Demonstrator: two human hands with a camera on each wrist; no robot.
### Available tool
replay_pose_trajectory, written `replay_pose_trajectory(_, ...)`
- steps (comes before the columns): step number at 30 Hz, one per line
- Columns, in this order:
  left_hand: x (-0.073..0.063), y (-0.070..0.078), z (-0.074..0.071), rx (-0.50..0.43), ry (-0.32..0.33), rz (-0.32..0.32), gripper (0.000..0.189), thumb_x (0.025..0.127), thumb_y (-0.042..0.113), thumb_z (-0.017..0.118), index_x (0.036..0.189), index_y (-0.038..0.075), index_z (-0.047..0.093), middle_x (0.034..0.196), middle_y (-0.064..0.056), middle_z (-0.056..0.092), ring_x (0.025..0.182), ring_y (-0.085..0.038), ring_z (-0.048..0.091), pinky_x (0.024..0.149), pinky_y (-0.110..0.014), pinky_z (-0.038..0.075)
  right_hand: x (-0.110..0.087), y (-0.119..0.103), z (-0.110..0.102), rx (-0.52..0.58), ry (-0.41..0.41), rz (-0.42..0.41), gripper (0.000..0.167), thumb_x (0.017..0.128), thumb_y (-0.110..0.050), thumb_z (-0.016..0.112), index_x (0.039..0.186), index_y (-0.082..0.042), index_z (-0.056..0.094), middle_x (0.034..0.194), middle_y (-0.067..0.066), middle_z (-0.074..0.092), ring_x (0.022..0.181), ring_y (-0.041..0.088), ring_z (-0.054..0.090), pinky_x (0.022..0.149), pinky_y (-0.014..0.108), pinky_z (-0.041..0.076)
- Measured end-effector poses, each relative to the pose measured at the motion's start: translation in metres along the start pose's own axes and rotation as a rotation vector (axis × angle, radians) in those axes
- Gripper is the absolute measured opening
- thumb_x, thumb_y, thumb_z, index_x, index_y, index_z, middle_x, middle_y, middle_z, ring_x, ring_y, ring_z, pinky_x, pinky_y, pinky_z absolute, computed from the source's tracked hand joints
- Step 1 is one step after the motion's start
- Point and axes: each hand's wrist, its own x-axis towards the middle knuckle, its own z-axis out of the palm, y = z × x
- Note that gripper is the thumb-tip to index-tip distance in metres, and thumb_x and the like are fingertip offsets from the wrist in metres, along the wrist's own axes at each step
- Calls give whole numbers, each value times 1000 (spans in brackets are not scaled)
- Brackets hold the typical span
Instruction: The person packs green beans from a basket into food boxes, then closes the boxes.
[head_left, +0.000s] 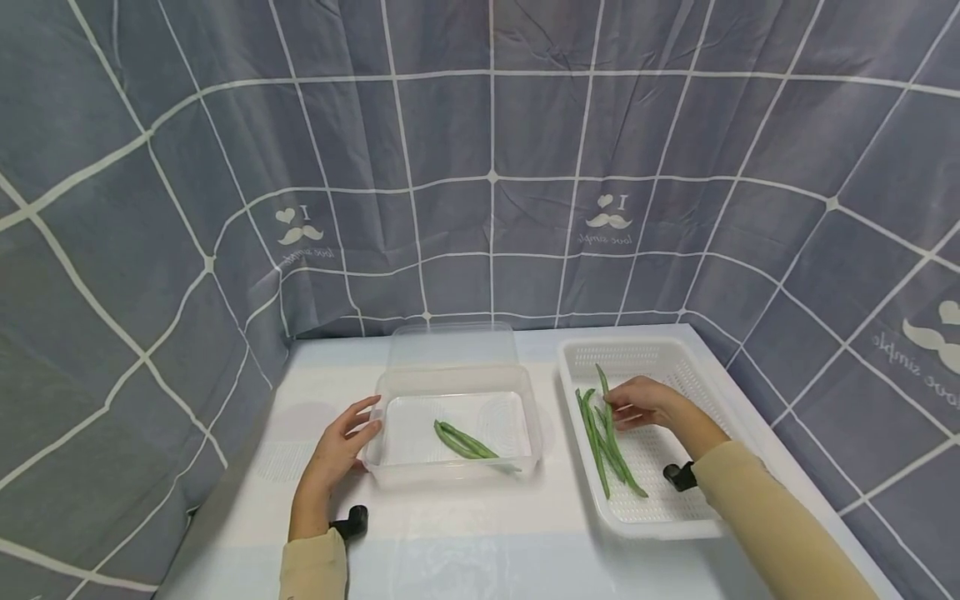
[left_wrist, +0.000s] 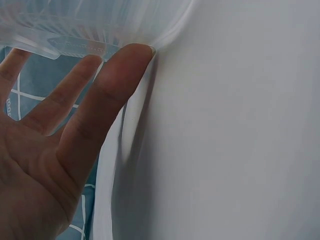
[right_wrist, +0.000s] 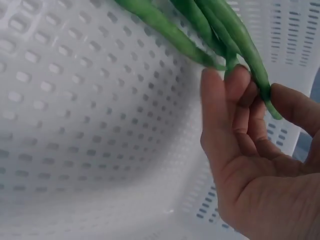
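Note:
My right hand (head_left: 648,404) reaches into a white perforated basket (head_left: 660,530). Its thumb and fingers pinch one end of a green bean (right_wrist: 245,47). Several other green beans (head_left: 590,437) lie along the basket's left side, right beside that bean. On the left, my left hand (head_left: 337,454) touches the side of a clear plastic container (head_left: 452,472), its fingers spread and the fingertips (left_wrist: 142,52) at the wall. Inside the container, a few green beans (head_left: 467,442) rest at its front right.
A clear lid (head_left: 452,343) stands behind the container. The white table (head_left: 442,550) carries both the container and the basket, side by side with a gap between. A grey-blue curtain (head_left: 450,217) with white lines surrounds the table's back and sides. Black wrist mounts (head_left: 352,521) sit at both cuffs.

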Motion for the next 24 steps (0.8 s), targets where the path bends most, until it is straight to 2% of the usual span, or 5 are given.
replay_pose_trajectory(6, 0, 0, 0, 2, 5, 5, 55, 107, 32, 65, 159, 28, 48, 167, -27, 37, 147, -54, 47, 74, -40, 61, -5, -3, -10, 31, -26, -10, 41, 106, -11, 55, 135, 18, 51, 96, 4, 65, 82, 11, 70, 80, 34, 65)
replay_pose_trajectory(12, -2, -1, 2, -19, 8, 3, 56, 107, 31, 65, 160, 29, 47, 168, -27, 37, 145, -53, 49, 74, -40, 63, -10, -13, -18, 72, -38, -40, 33, 109, -12, 55, 133, 10, 54, 93, 0, 64, 84, 11, 69, 81, 32, 65)
replay_pose_trajectory(19, -1, -2, 2, -26, 10, 5, 56, 108, 32, 65, 160, 28, 46, 167, -27, 37, 144, -52, 50, 74, -41, 63, -16, -51, -16, 126, -56, -163, 26, 111, -15, 56, 134, -2, 57, 97, -5, 68, 91, 11, 70, 87, 32, 63)
replay_pose_trajectory(24, 1, -4, 2, -24, 6, 7, 56, 108, 31, 64, 160, 28, 46, 167, -27, 37, 144, -52, 50, 73, -40, 62, -11, -82, 7, 128, -103, -214, 41, 111, -14, 54, 146, 6, 47, 104, -3, 67, 97, 13, 70, 87, 32, 63)
